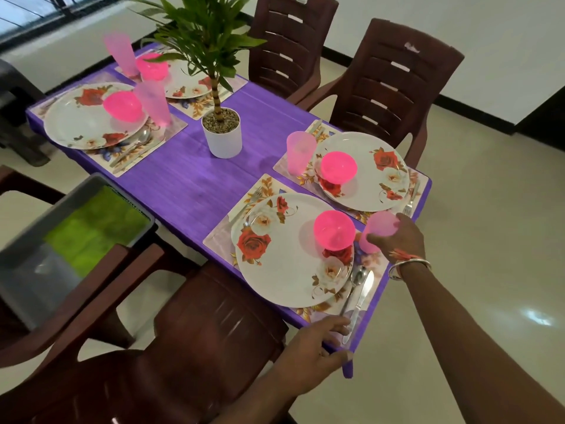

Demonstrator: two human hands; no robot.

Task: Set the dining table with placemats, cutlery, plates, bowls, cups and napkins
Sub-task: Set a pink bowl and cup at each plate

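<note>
**Here, one cup in hand at the table's edge**

The right arm stretches in from the lower right of the frame. The right hand (397, 237) has its fingers curled round a pale pink cup (377, 231), just right of the nearest plate (284, 255) and its pink bowl (334, 229). At lower centre, the left hand (318, 341) rests with loosely straight fingers on the purple table (183, 185) corner, beside the knife (360, 298) handle.

Cup (379, 231): translucent pink plastic. Bowl (334, 229): glossy, brighter pink plastic. Plate (290, 264): smooth, glossy white with a floral print. Spoon (354, 284) and knife (360, 301): shiny metal. Surface (189, 179): purple, streaked, faintly sheened covering. Floor (489, 240): glossy tiles.
</note>
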